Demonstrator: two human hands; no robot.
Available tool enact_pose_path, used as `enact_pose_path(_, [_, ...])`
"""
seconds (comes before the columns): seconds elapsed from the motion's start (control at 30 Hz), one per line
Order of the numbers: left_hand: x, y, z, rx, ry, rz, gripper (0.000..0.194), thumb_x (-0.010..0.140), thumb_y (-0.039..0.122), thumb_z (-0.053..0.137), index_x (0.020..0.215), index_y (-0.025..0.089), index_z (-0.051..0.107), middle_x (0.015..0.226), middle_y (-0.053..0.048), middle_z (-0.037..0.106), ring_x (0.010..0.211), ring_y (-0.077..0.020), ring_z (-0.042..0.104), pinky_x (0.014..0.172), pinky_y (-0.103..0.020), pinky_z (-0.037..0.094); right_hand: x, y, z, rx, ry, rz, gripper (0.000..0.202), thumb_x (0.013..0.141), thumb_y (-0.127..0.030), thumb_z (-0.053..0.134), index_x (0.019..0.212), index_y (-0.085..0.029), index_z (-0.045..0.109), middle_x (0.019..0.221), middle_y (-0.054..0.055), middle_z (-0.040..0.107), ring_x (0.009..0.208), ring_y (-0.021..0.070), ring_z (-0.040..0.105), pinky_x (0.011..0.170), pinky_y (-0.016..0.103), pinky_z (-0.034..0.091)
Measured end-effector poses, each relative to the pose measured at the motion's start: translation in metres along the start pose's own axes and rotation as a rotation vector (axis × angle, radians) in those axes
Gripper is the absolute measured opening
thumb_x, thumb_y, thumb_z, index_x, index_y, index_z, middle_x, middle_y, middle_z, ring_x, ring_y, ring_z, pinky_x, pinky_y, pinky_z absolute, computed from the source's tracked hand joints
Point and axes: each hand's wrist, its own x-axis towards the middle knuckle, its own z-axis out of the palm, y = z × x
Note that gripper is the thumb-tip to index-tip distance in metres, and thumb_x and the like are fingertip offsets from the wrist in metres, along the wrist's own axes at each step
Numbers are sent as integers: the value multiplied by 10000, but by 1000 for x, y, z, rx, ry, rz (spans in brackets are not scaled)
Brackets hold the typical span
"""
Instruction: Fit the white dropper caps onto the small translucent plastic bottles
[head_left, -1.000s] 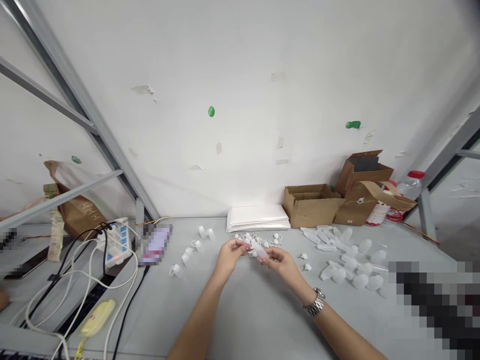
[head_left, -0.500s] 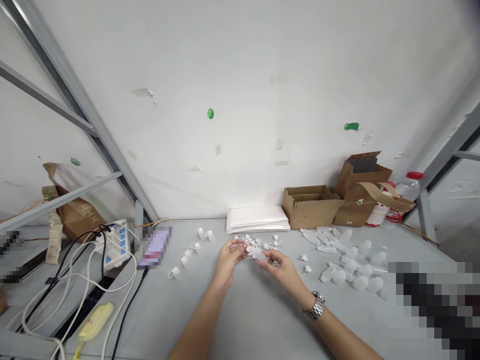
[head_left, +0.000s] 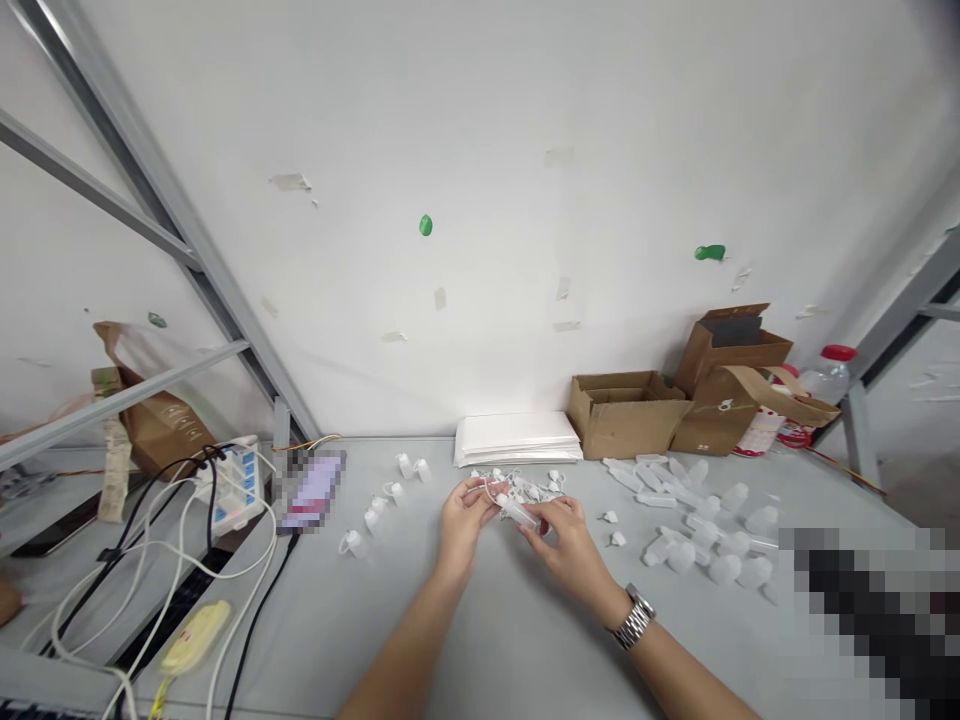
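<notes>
My right hand [head_left: 570, 548] is closed around the body of a small translucent plastic bottle [head_left: 519, 513], which lies tilted between my hands. At its mouth end, my left hand [head_left: 460, 522] pinches a white cap [head_left: 499, 499] with a thin strap loop. Cap and bottle touch; whether they are fastened is too small to tell. Just behind my fingers is a pile of loose white caps [head_left: 553, 481]. Two more caps [head_left: 616, 539] lie right of my right hand. Farther right are several uncapped bottles [head_left: 703, 530], and on the left stand several capped bottles [head_left: 352, 543].
A white stack of flat sheets [head_left: 517, 438] and an open cardboard box [head_left: 630, 425] stand against the wall. Beside them are a brown paper bag [head_left: 712, 410] and a red-lidded jar [head_left: 829, 375]. A phone [head_left: 315, 488], power strip [head_left: 232, 485] and tangled cables occupy the left.
My left fingers have brought the cap and its strap against the bottle's mouth. The bottle has tilted slightly in my right hand. The whole view has shifted a little.
</notes>
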Motion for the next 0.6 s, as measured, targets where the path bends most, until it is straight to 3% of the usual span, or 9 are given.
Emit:
enact_pose_path(0.23, [1,-10,-4,-42,-40,-99,266,616,259,718,809,128,592,818,-82,702,809,-184,650,830,-340,460,-2,1,4,-16,11,-33,117,827,-234,506,917,-180,559,709,8,602,625,141,520,811,373,325])
enact_pose_path(0.6, [3,-4,-2,76,-77,-38,277,555,253,749,761,124,618,799,-90,713,810,-203,652,804,-323,462,-3,6,2,-74,114,-102,113,834,-217,486,908,-180,563,721,38,588,699,184,523,738,348,373])
